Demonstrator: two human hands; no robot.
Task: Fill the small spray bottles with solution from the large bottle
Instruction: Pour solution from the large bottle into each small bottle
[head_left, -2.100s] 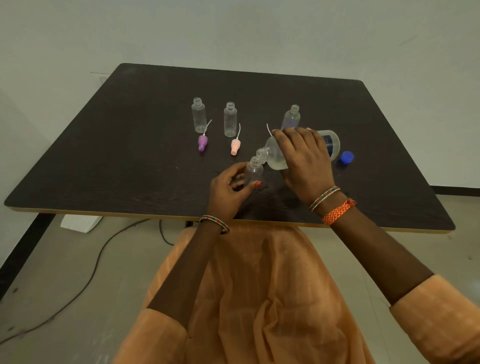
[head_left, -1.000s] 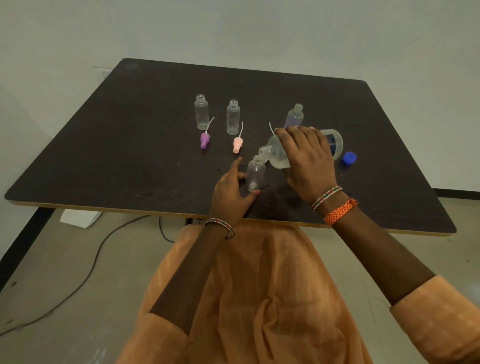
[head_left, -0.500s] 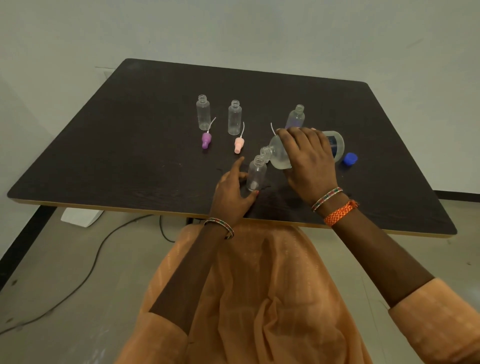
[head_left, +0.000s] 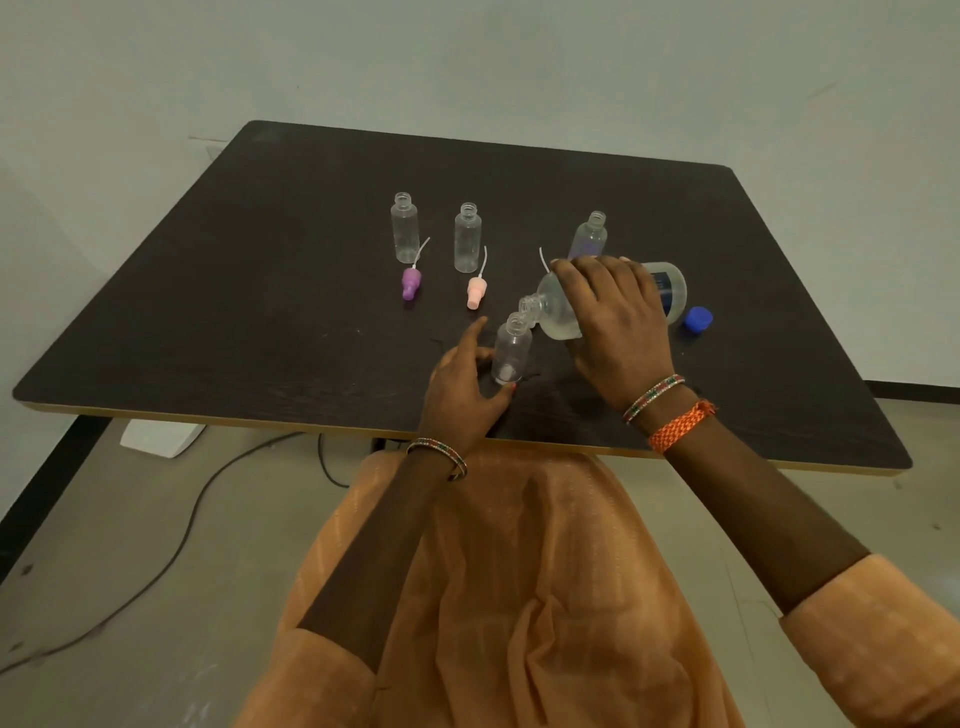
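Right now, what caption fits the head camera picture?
Right hand tips the big bottle over a small bottle steadied by the left hand.

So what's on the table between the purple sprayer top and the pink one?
Nothing. In the head view, only bare dark table shows between the purple sprayer top and the pink sprayer top.

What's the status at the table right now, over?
Right hand grips tilted large bottle, mouth at small bottle. Left hand steadies its base. Nothing blocking.
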